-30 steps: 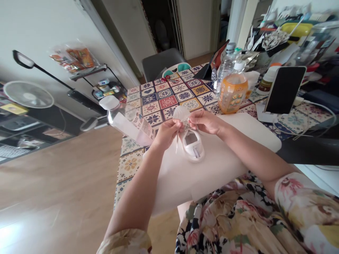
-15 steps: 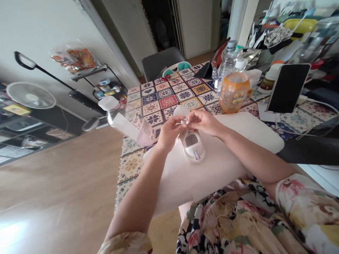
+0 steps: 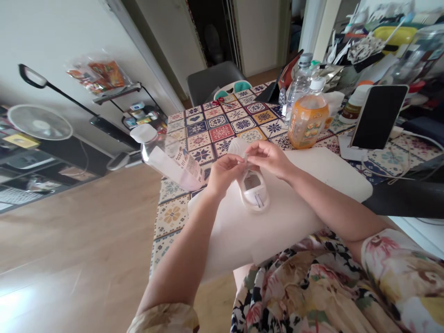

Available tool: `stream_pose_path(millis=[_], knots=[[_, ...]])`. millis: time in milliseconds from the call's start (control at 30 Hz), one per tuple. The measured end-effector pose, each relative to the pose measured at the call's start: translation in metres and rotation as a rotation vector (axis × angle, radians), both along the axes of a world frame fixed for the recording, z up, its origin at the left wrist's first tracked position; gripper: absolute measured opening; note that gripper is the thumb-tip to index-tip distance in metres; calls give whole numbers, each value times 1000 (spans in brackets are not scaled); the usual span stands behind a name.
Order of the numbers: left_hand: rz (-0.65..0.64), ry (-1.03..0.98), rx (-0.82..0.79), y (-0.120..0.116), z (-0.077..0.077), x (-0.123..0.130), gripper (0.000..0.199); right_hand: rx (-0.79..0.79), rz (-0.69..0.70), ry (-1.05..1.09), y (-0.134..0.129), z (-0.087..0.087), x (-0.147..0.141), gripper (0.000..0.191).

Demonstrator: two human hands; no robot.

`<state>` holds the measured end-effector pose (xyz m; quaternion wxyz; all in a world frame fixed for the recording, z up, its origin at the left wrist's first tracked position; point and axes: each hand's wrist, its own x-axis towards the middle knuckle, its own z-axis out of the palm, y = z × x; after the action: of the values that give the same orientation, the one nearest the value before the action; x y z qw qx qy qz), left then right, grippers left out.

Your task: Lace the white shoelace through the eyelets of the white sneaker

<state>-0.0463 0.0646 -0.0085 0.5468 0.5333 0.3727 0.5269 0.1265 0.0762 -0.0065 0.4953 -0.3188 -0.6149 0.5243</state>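
Observation:
A small white shoe (image 3: 258, 200) lies on the white mat (image 3: 236, 245), its heel towards me and its opening facing up. Both my hands meet above its front part. My left hand (image 3: 225, 173) is closed in a pinch on the left side, and my right hand (image 3: 268, 159) pinches from the right, fingertips almost touching. Between them is a bit of white shoelace (image 3: 246, 158), mostly covered by the fingers. The shoe's toe (image 3: 237, 146) shows beyond the hands.
Left of the hands a large clear bottle with a white cap (image 3: 169, 159) leans on the patterned tablecloth (image 3: 222, 133). An orange bottle (image 3: 307, 118) and a phone on a stand (image 3: 379, 118) are to the right. Red scissors (image 3: 219, 101) lie at the far side.
The white lace loop that showed between my fingertips is now mostly hidden. My fingers have shifted slightly, and both hands stay over the shoe.

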Motion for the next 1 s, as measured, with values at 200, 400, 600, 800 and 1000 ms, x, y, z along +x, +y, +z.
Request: stream_pose_path(millis=[200, 400, 600, 800, 1000], knots=[[4, -15, 6, 3, -3, -2, 23, 228, -54, -308, 3, 2, 6, 16], [30, -28, 4, 5, -5, -1, 23, 6, 17, -101, 1, 1, 3, 23], [18, -51, -41, 4, -4, -1, 27, -70, 169, -29, 0, 3, 4, 20], [-9, -25, -67, 8, -8, -3, 29, 216, -55, -237, 0, 2, 1, 13], [-25, 95, -38, 15, -13, -10, 30, 412, 54, -243, 4, 8, 12, 13]])
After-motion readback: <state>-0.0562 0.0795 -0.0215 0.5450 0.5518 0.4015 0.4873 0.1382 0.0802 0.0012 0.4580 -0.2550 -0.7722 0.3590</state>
